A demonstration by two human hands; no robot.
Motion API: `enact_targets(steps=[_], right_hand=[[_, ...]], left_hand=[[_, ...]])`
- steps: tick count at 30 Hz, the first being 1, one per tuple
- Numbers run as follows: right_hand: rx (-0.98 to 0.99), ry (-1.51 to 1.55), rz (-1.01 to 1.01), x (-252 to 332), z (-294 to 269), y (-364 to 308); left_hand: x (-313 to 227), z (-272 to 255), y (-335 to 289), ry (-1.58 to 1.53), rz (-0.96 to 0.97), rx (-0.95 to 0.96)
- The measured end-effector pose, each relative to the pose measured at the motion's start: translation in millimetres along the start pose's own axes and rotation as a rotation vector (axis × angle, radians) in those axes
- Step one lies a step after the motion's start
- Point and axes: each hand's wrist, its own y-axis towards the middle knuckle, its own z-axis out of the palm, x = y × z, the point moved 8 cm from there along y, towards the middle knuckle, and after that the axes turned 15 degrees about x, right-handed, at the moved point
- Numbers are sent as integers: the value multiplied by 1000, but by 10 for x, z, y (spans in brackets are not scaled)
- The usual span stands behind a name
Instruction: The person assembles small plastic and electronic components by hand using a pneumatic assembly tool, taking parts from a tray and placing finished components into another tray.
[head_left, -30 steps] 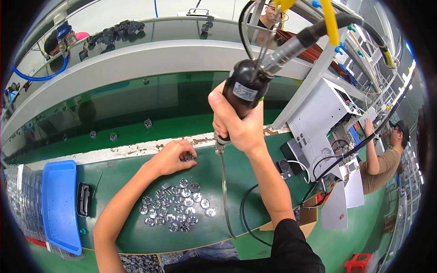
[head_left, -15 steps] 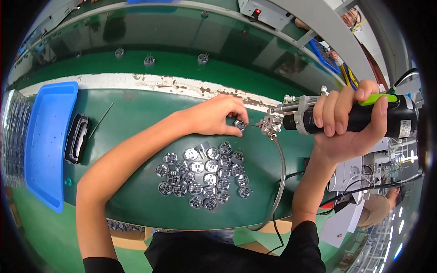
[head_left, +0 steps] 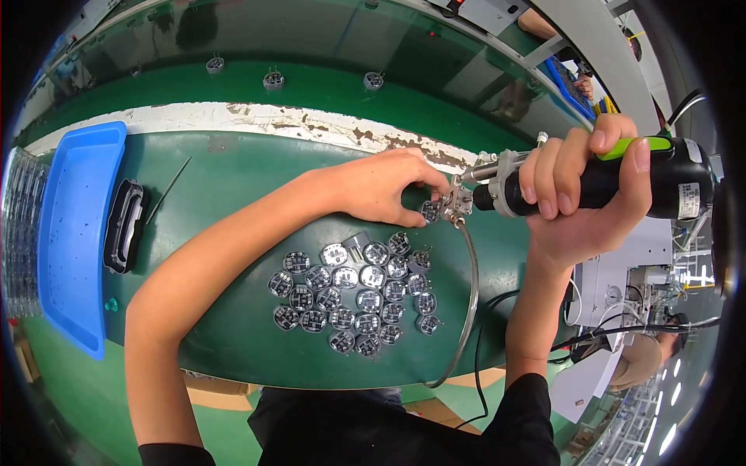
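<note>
My left hand (head_left: 388, 189) pinches a small round electronic part (head_left: 429, 211) between thumb and fingers, just above the green table. My right hand (head_left: 587, 182) is wrapped round a black power screwdriver (head_left: 660, 182) with a green lever, held nearly level. Its metal nozzle head (head_left: 457, 200) meets the part at my left fingertips; the tip itself is hidden there. A clear hose (head_left: 471, 295) hangs in a curve from the head. Below my left hand, several similar round parts (head_left: 343, 317) lie grouped on the green table (head_left: 241, 353), beside a small clear-and-metal block (head_left: 356, 245).
At left stand a blue tray (head_left: 78, 241), a black open case (head_left: 124, 227), a thin rod (head_left: 169, 190) and stacked clear trays (head_left: 23, 233). Beyond a worn white ledge (head_left: 256, 116), a green conveyor (head_left: 311, 81) carries several round parts. Another person's hand (head_left: 583, 85) shows at upper right.
The screwdriver has moved left and slightly up, its head now against the part in my left hand. My left hand appears slightly farther right. The view has shifted a little.
</note>
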Motion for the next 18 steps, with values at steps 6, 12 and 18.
enact_targets(steps=[6, 12, 18], right_hand=[[-25, -24, 32, -74, 25, 21], [-192, -86, 96, -96, 2, 61], [-78, 29, 61, -103, 65, 17]], left_hand=[[2, -19, 15, 14, -14, 0], [19, -19, 22, 93, 92, -100], [70, -7, -10, 39, 3, 9]])
